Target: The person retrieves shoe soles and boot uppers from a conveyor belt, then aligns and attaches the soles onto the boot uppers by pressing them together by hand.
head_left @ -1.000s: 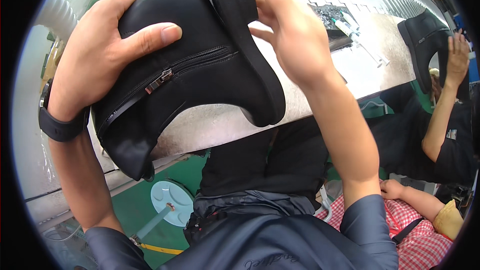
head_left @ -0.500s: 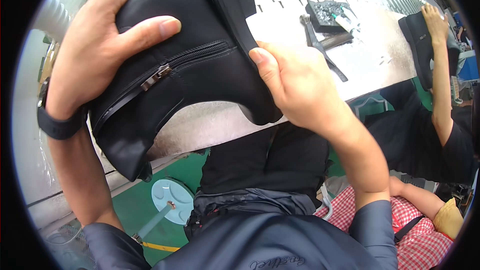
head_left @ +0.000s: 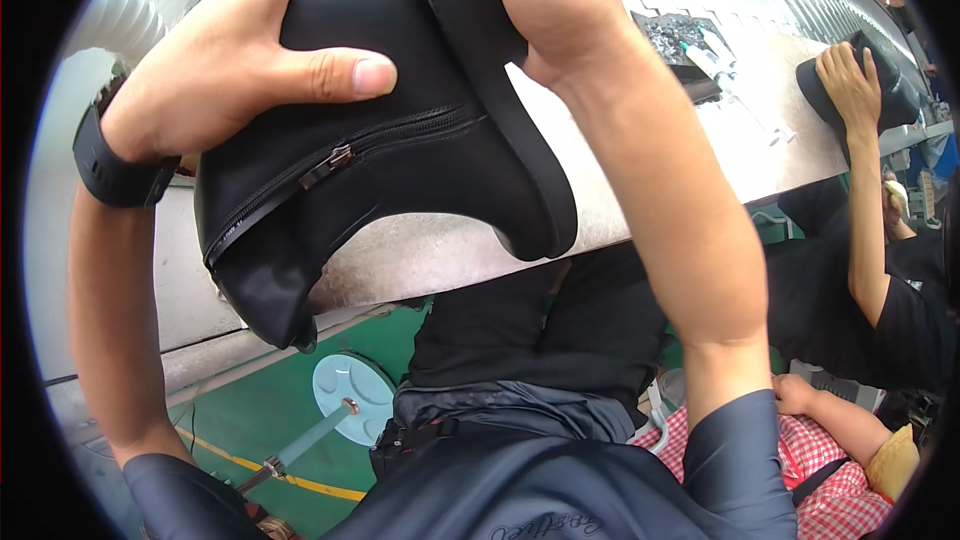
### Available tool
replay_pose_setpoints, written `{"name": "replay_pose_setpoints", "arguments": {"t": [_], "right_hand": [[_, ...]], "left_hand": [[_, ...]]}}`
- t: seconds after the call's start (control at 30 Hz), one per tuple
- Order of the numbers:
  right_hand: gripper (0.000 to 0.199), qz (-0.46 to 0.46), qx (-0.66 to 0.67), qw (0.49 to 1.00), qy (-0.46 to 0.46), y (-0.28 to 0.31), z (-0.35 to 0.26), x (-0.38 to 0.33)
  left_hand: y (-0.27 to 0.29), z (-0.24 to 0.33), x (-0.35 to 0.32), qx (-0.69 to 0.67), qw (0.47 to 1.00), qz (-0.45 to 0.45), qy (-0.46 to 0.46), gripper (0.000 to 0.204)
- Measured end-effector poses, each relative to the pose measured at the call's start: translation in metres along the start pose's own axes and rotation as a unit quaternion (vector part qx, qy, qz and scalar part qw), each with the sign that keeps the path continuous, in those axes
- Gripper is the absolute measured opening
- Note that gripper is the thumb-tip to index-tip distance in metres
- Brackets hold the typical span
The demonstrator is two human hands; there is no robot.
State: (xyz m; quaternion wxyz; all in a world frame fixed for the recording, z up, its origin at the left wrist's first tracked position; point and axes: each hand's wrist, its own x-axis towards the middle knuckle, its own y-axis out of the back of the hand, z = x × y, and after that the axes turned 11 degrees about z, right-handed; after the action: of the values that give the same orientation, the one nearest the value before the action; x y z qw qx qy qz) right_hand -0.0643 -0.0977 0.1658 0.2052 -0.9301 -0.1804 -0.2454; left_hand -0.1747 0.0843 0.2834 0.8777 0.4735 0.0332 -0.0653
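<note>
A black leather ankle boot lies on its side in the air over the bench, sole to the right and shaft opening toward the lower left. Its side zip is closed along most of the visible length, with a metal pull near the middle. My left hand grips the boot's upper from the left, thumb flat across the leather. Up at the sole's forepart is my right hand, against or just beside the sole edge; its fingers are hidden behind the boot and past the picture's top.
On the metal bench lies a dark block with white tubes beside it. To the right a co-worker's hand holds another black boot. A pale blue round stool stands below; a white hose hangs left.
My right hand has slid up along the sole from the heel side to the forepart. The boot has shifted slightly right and down. My right forearm now covers the hammer-like tool.
</note>
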Motion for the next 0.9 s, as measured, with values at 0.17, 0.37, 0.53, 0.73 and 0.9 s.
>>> {"name": "replay_pose_setpoints", "arguments": {"t": [0.17, 0.37, 0.53, 0.73, 0.9], "right_hand": [[0.032, 0.178, 0.321, 0.913, -0.177, 0.007, 0.017, -0.023], [0.030, 0.200, 0.336, 0.904, -0.170, 0.008, 0.021, -0.024], [0.030, 0.226, 0.319, 0.900, -0.193, 0.005, 0.014, -0.024], [0.032, 0.223, 0.335, 0.894, -0.198, 0.004, 0.011, -0.025], [0.033, 0.203, 0.246, 0.928, -0.192, -0.001, 0.000, -0.024]], "left_hand": [[-0.007, -0.017, -0.003, 0.000, 0.996, 0.058, -0.066, 0.066], [-0.002, -0.012, 0.006, -0.005, 1.000, 0.011, 0.012, 0.088], [-0.003, -0.011, 0.006, 0.006, 1.000, 0.026, 0.013, 0.082], [-0.002, -0.005, 0.007, 0.002, 1.000, 0.017, 0.025, 0.074], [-0.002, -0.004, 0.007, -0.018, 0.999, 0.018, 0.021, 0.074]]}}
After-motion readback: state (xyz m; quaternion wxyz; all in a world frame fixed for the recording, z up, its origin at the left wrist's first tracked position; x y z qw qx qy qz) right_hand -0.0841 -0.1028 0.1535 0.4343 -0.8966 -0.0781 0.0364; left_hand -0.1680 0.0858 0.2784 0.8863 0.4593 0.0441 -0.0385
